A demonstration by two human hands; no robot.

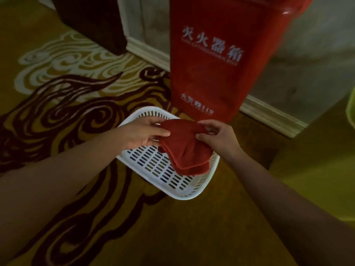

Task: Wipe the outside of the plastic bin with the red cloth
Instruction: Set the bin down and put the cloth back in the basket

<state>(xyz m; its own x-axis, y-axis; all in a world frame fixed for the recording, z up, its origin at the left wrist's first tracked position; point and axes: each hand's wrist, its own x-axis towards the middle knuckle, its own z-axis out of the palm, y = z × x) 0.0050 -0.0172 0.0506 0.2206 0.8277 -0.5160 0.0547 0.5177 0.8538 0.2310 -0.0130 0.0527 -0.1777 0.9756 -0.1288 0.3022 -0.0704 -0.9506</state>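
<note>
Holding folded red cloth (187,148) between left hand (142,134) and right hand (217,136), both pinching; I see white slotted plastic bin (153,166) directly beneath, left nearer rim.

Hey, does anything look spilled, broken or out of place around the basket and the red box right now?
Nothing stands out. The white slotted basket sits flat on the patterned carpet, looking intact. The left hand and right hand hold the folded red cloth above it. The red box stands behind, unspilled.
</note>
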